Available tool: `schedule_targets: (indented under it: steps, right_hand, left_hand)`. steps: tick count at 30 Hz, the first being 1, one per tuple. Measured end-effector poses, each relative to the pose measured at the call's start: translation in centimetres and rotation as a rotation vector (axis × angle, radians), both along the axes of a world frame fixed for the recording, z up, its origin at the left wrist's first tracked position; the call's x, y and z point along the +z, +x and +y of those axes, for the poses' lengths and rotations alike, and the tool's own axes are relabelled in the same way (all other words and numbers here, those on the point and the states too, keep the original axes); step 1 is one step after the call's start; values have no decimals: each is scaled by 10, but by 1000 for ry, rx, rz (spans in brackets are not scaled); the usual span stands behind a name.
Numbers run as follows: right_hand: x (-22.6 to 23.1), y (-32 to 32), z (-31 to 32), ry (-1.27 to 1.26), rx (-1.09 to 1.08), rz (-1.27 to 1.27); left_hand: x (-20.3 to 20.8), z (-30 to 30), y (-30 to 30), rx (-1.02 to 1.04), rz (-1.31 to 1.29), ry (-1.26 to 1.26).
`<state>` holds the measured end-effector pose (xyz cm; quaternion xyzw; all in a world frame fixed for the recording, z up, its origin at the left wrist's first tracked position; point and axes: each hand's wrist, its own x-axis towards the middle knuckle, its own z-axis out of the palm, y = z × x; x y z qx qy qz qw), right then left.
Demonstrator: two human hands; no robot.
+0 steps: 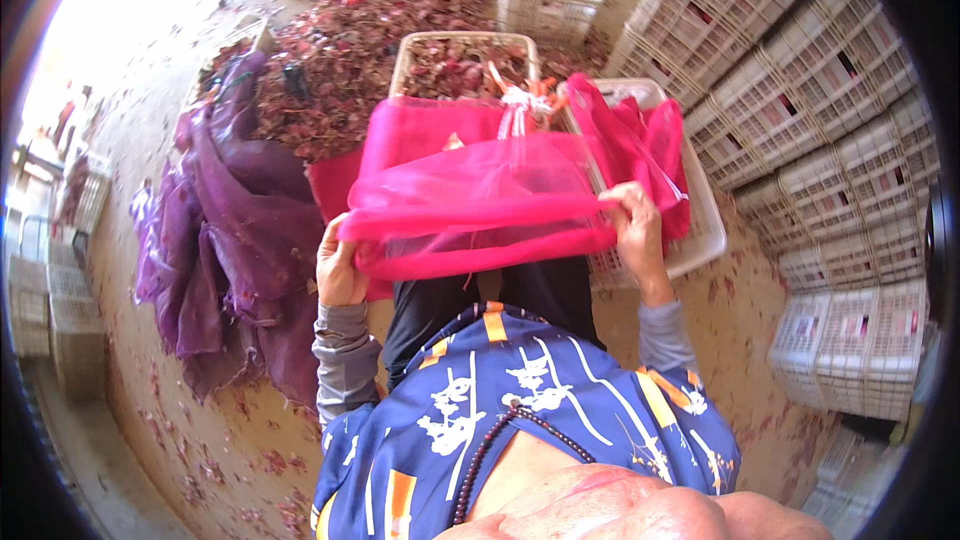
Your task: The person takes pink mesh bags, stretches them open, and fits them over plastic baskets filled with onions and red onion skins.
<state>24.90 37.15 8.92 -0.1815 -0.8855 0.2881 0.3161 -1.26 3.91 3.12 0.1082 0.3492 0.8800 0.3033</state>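
A bright pink mesh bag (480,185) is stretched across in front of me above my lap, its open edge toward me. My left hand (342,265) grips that edge at its left end, fingers wrapped round the cloth. At the other end my right hand (637,235) pinches the rim, its fingers closed on the netting. Behind the bag lies a bundle of white and orange ties (525,105). A second piece of pink netting (640,135) hangs over a white plastic crate (708,240) just right of my right hand.
Purple mesh bags (240,250) lie heaped on my left. Beyond the pink bag, a white crate (470,37) sits in a wide heap of dry reddish skins (330,60). Another white crate (548,15) stands farther back. Tall stacked crates (800,90) line the right side.
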Motion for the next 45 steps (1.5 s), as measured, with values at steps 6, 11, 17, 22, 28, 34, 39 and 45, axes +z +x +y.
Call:
schedule_targets:
  steps: [6,11,17,22,28,34,39,45]
  right_hand:
    - [-28,38,53,-1602,230,556]
    - [30,30,-11,-1360,505,-391]
    - [16,16,-18,-676,482,-259]
    - [-1,8,16,-138,-86,-4]
    - [-22,16,54,-1380,-24,613]
    - [-9,25,7,-1376,475,-291]
    - [7,19,-18,-800,591,-429]
    - [-25,17,-3,-517,-1,-233]
  left_hand:
    - [23,-4,30,-973,325,-295]
    - [22,-8,7,-256,-127,507]
    - [10,-1,-14,47,255,-119]
    - [14,19,21,72,155,-217]
    - [15,14,38,-959,270,-235]
    - [-8,-7,-13,-395,-120,503]
    - [-22,-4,-20,105,366,-344]
    - [-23,2,6,14,-9,-2]
